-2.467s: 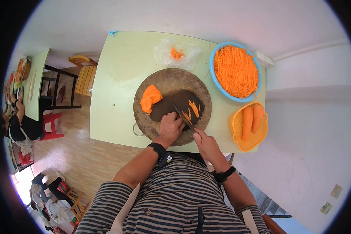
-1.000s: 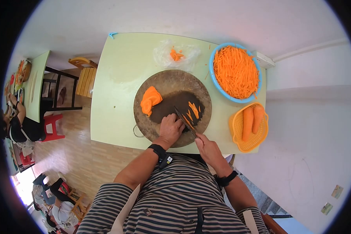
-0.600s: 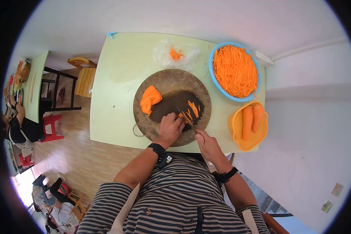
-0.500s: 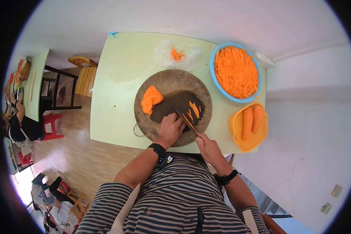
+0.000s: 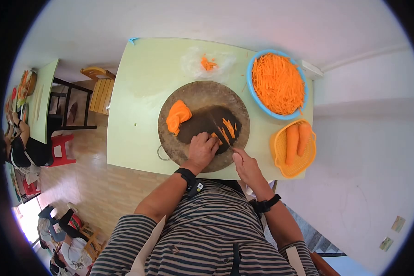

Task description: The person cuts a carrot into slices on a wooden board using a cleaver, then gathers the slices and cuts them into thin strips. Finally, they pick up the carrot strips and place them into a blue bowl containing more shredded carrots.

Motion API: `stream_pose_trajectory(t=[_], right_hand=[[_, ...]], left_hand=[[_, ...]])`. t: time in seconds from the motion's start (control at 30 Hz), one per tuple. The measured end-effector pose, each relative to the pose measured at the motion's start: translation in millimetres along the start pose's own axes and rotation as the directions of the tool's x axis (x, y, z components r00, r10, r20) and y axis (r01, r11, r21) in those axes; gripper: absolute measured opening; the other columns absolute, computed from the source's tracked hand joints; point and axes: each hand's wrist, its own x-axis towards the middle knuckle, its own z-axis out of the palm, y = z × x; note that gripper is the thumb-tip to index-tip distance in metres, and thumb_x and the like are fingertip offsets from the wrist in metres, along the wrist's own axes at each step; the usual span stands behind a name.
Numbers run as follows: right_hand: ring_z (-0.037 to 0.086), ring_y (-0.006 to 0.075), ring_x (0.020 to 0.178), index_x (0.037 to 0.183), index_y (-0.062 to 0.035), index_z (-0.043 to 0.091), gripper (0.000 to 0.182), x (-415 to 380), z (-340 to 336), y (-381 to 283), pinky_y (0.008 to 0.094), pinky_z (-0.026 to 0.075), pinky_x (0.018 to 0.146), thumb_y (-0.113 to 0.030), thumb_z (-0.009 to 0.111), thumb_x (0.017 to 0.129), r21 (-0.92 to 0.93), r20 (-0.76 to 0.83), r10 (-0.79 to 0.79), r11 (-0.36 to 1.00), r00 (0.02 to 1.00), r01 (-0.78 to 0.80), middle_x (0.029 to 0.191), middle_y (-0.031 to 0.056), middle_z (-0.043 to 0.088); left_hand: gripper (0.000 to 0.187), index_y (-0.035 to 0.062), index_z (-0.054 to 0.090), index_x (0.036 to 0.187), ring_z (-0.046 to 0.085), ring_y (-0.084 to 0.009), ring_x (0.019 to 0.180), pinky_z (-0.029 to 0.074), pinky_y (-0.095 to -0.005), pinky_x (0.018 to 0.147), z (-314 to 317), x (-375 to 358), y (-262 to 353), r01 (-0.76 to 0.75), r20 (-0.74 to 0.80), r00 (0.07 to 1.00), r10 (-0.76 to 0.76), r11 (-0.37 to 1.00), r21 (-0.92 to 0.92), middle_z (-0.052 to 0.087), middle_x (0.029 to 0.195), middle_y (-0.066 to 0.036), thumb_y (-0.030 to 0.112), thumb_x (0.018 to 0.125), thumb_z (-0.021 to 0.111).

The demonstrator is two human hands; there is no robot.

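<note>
Gripping the knife (image 5: 223, 132) by its handle, the right hand (image 5: 245, 164) is curling closed just beyond the near edge of the board (image 5: 179, 96). The blade is slanting across the dark middle of the board, its tip pointing away from the person. Beside it, the left hand (image 5: 202, 150) is bending its fingers down and holding a piece of carrot (image 5: 216, 138) — how much of it is lying under them, I cannot tell. To the right of the blade, a few cut strips (image 5: 230, 128) are lying on the board, while a heap of slices (image 5: 178, 115) is sitting toward its left side. A metal ring (image 5: 161, 154) is sticking out at the board's lower left.

Farther out, the bench (image 5: 135, 92) is carrying it all. A clear bag (image 5: 221, 62) is lying beyond the board with carrot bits (image 5: 208, 63) on it. At the right, a blue bowl (image 5: 250, 85) is holding a high pile of shreds (image 5: 278, 83) — and nearer the person, a yellow basket (image 5: 280, 169) is holding two whole carrots (image 5: 297, 141) side by side.
</note>
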Motion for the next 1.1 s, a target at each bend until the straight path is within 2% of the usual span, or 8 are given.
stream_pose_trajectory(t=[0.07,0.13,0.33,0.43,0.57,0.63,1.03,1.1], right_hand=[[0.066,0.0478,0.096,0.130,-0.0060,0.061,0.040,-10,-3,3,0.0495,0.053,0.083,-0.036,0.051,0.105,-0.052,0.019,0.004,0.999,1.000,-0.003,0.099,0.0287,0.070],[0.069,0.0442,0.098,0.130,-0.0026,0.060,0.041,-17,-2,4,0.0434,0.054,0.085,-0.033,0.050,0.106,-0.121,0.069,-0.021,0.992,0.997,0.029,0.100,0.0274,0.070],[0.068,0.0449,0.100,0.132,-0.0032,0.059,0.041,-17,0,-5,0.0442,0.054,0.085,-0.033,0.049,0.106,-0.186,0.084,0.035,0.982,0.996,-0.018,0.100,0.0287,0.069],[0.067,0.0477,0.093,0.130,-0.0063,0.059,0.041,-6,5,-3,0.0505,0.054,0.080,-0.038,0.049,0.105,-0.161,0.051,-0.056,0.985,0.997,0.063,0.097,0.0286,0.069],[0.067,0.0476,0.093,0.129,-0.0056,0.060,0.041,3,7,-3,0.0500,0.054,0.080,-0.037,0.050,0.105,-0.055,-0.015,-0.081,0.995,0.997,0.080,0.096,0.0288,0.069],[0.067,0.0476,0.093,0.128,-0.0052,0.061,0.040,-2,2,-5,0.0497,0.054,0.080,-0.037,0.051,0.105,0.014,-0.011,-0.026,1.000,1.000,0.026,0.096,0.0292,0.069],[0.070,0.0429,0.091,0.131,-0.0022,0.059,0.041,-5,5,-10,0.0441,0.054,0.081,-0.033,0.050,0.105,-0.216,0.074,-0.002,0.976,0.997,0.018,0.094,0.0274,0.070],[0.069,0.0451,0.092,0.130,-0.0037,0.060,0.041,5,8,-4,0.0464,0.054,0.081,-0.034,0.050,0.105,-0.135,0.039,-0.031,0.990,0.999,0.036,0.095,0.0282,0.070]], left_hand=[[0.012,0.0109,0.069,0.085,0.057,-0.0268,0.081,0.043,-0.0404,0.069,3,-2,-2,0.020,0.015,1.000,-0.020,0.999,0.025,0.055,0.085,-0.006,0.014,0.076,0.076],[0.013,0.0108,0.069,0.085,0.057,-0.0270,0.082,0.043,-0.0406,0.070,2,-3,-4,0.011,0.037,0.999,-0.012,0.999,0.037,0.054,0.085,-0.006,0.015,0.075,0.076],[0.015,0.0105,0.069,0.086,0.057,-0.0277,0.084,0.043,-0.0410,0.070,-1,-2,-3,0.004,0.058,0.998,-0.006,0.999,0.043,0.054,0.085,-0.007,0.015,0.074,0.076],[0.015,0.0106,0.069,0.087,0.057,-0.0282,0.082,0.043,-0.0412,0.070,1,-3,-4,0.002,0.056,0.998,-0.005,0.999,0.054,0.054,0.085,-0.007,0.016,0.075,0.076],[0.019,0.0087,0.067,0.086,0.056,-0.0309,0.078,0.043,-0.0425,0.069,4,0,-2,-0.003,-0.007,1.000,0.003,1.000,0.011,0.053,0.083,-0.009,0.012,0.070,0.077],[0.017,0.0092,0.067,0.086,0.057,-0.0301,0.079,0.043,-0.0420,0.069,2,0,-2,0.004,0.001,1.000,-0.004,1.000,0.014,0.054,0.084,-0.008,0.014,0.073,0.076],[0.014,0.0089,0.066,0.084,0.056,-0.0291,0.080,0.042,-0.0415,0.070,1,-2,-5,0.002,0.056,0.998,-0.003,1.000,0.021,0.052,0.083,-0.009,0.015,0.076,0.076],[0.014,0.0089,0.066,0.084,0.056,-0.0290,0.080,0.042,-0.0413,0.070,0,-2,-4,0.007,0.063,0.998,-0.009,1.000,0.029,0.052,0.083,-0.009,0.015,0.076,0.076]])
